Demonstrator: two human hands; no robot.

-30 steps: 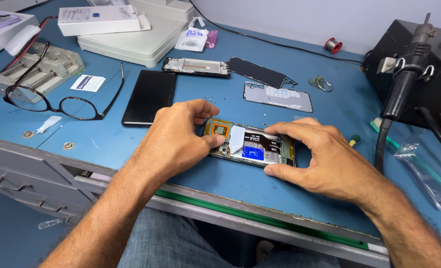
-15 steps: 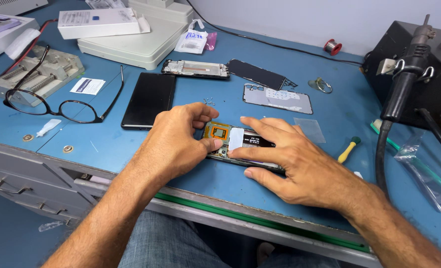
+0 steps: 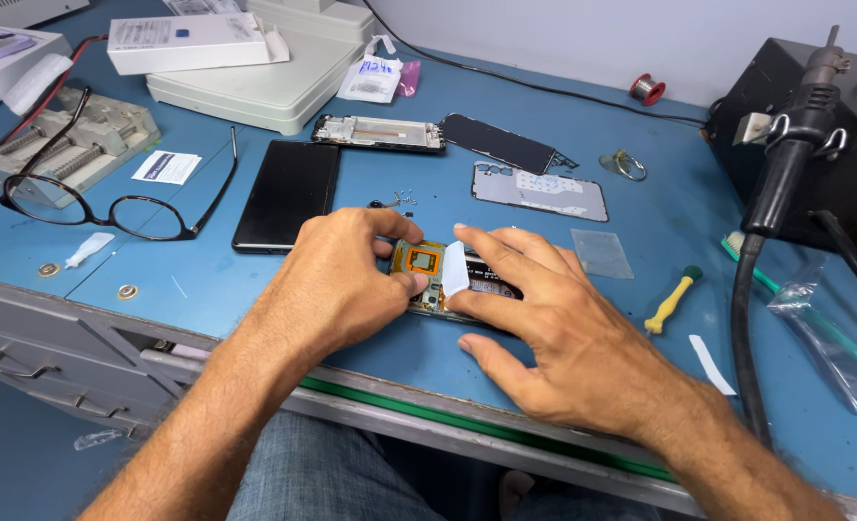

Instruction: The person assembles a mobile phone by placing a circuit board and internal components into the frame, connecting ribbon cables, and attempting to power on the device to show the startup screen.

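Note:
An opened phone (image 3: 427, 272) lies flat on the blue bench top (image 3: 564, 338), its orange and gold inner parts showing. My left hand (image 3: 337, 280) grips the phone's left end, thumb and forefinger pinching its edge. My right hand (image 3: 544, 323) lies spread over the phone's right half and hides it. Its fingertips press on a small white strip (image 3: 455, 267) across the middle of the phone.
A black phone slab (image 3: 287, 194) and black glasses (image 3: 110, 207) lie to the left. A phone frame (image 3: 378, 133), dark panel (image 3: 502, 143) and grey back cover (image 3: 540, 190) lie behind. Small screws (image 3: 397, 201), a yellow-handled screwdriver (image 3: 673, 299), a black hot-air station (image 3: 815, 145) at right.
My right hand has slid left over the phone, covering its right half, and now presses on the white strip. The left hand has kept its grip on the left end.

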